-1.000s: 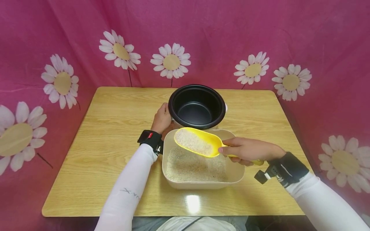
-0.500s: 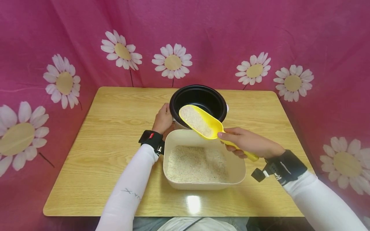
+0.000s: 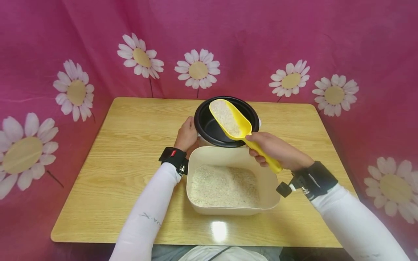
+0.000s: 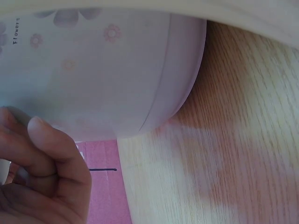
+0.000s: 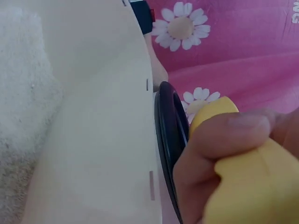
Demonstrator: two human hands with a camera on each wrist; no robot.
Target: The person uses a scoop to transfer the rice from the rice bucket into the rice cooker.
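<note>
In the head view my right hand (image 3: pixel 274 149) grips the handle of a yellow scoop (image 3: pixel 243 123) heaped with pale, rice-like grain (image 3: pixel 225 116). The scoop's bowl is held level over the black-lined rice cooker (image 3: pixel 212 136). In the right wrist view the thumb (image 5: pixel 243 128) lies along the yellow handle (image 5: pixel 261 186). My left hand (image 3: pixel 186 134) holds the cooker by its left side handle; curled fingers (image 4: pixel 56 144) show beside its flower-printed body (image 4: pixel 107 79) in the left wrist view. That handle is mostly hidden. Nearer me stands a cream bin (image 3: pixel 233 211) with more grain inside.
Both the bin and the cooker stand on a wooden table (image 3: pixel 124 145), the bin right in front of the cooker. A pink curtain (image 3: pixel 245 43) with white daisies surrounds the table's back and sides.
My right hand has carried the full scoop away from above the bin, forward over the cooker, its tip turning farther from me. The left hand keeps its hold on the cooker.
</note>
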